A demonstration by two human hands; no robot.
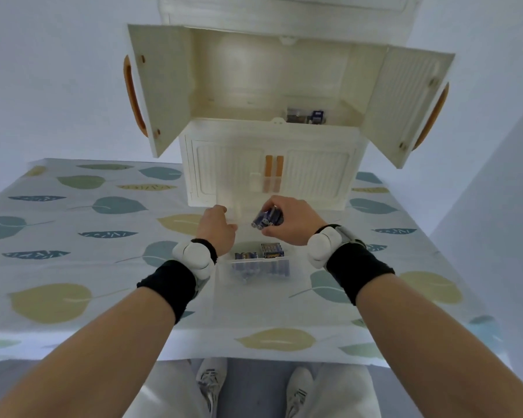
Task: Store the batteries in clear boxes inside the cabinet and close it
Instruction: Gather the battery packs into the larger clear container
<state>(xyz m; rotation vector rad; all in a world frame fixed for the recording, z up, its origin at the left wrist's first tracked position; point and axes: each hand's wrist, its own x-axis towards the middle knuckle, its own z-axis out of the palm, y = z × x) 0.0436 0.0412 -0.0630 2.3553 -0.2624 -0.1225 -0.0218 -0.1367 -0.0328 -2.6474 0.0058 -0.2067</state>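
My right hand (287, 220) is closed around a bundle of dark blue batteries (264, 220), held above the table in front of the cabinet. My left hand (216, 229) rests at the edge of a clear box (242, 212) that is hard to make out. Nearer me, another clear box (254, 271) holds several blue batteries, with blue battery packs (271, 250) at its far side. The cream cabinet (272, 86) has both upper doors swung open. A clear box with batteries (305, 115) sits on its upper shelf at the right.
The cabinet's lower doors (272, 176) with orange handles are closed. The left open door (157, 86) and right open door (411, 101) jut out over the table. A leaf-print cloth (73, 236) covers the table. My shoes show below the table's near edge.
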